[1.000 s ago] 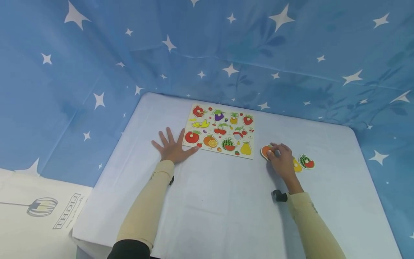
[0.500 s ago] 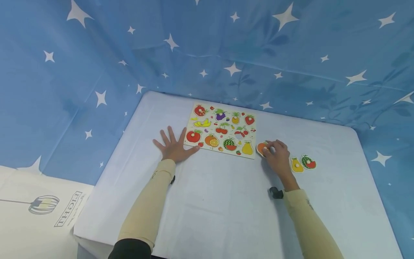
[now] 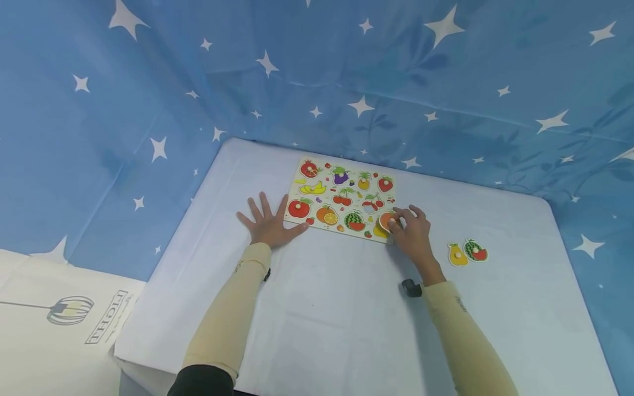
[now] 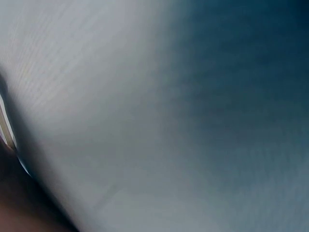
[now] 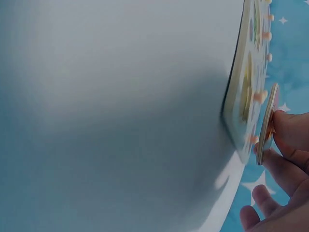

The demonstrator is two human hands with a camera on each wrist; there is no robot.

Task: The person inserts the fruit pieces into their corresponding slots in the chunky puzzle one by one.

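A fruit puzzle board (image 3: 295, 191) lies at the table's far side, with knobbed pieces and fruit pictures on it. My right hand (image 3: 414, 235) pinches a round orange-coloured puzzle piece (image 3: 386, 220) over the board's near right corner, partly covering the yellow pear picture. In the right wrist view, this piece (image 5: 267, 126) appears edge-on between thumb and fingers, apart from the board (image 5: 237, 84). Spread flat on the table, my left hand (image 3: 269, 228) has its thumb at the board's near left edge. The left wrist view is mostly blurred cloth.
A pear piece (image 3: 458, 256) and a watermelon piece (image 3: 476, 251) lie side by side on the white tablecloth (image 3: 337, 308), right of the board. A blue curtain with stars (image 3: 307, 71) rises behind the table. A white printed box-like surface (image 3: 44, 286) sits at the left.
My right hand has carried the orange-coloured piece leftward from beside the pear piece to above the board's corner. My left hand has stayed in place.
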